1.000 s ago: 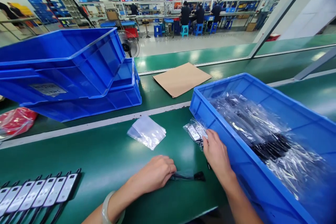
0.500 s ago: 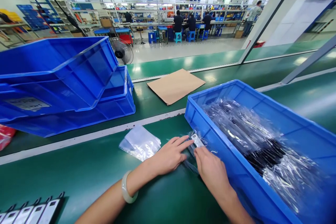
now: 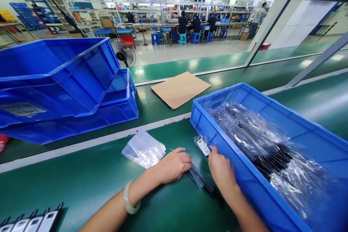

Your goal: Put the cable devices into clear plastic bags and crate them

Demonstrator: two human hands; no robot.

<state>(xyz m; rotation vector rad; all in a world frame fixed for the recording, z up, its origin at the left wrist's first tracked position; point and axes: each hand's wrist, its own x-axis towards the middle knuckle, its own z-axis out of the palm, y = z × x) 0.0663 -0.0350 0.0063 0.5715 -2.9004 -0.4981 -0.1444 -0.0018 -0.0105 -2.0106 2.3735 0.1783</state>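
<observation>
Left hand [image 3: 176,165]: fingers curled and bunched together, closed on the upper end of a slim black cable in a clear plastic sleeve [image 3: 199,179]. The cable slants down over the green bench [image 3: 89,185] toward the right wrist.

Right hand [image 3: 221,168]: fingers bent and close together, tips at the lower edge of a white flat piece in a clear bag [image 3: 202,145]. The piece lies on the bench just beside the large blue plastic bin [image 3: 217,134]; whether the fingertips pinch it or only touch it, I cannot tell.

The bin holds a heap of bagged black cables [image 3: 252,137]. Left of the hands, a fanned stack of clear plastic bags [image 3: 144,148]. At the near left corner, a row of white-faced pieces with black loops [image 3: 34,223].

Writing: a pale printed label [image 3: 23,109] on the upper blue crate [image 3: 81,83], too blurred to read. Small dark marks on the bagged white piece, also unreadable.
</observation>
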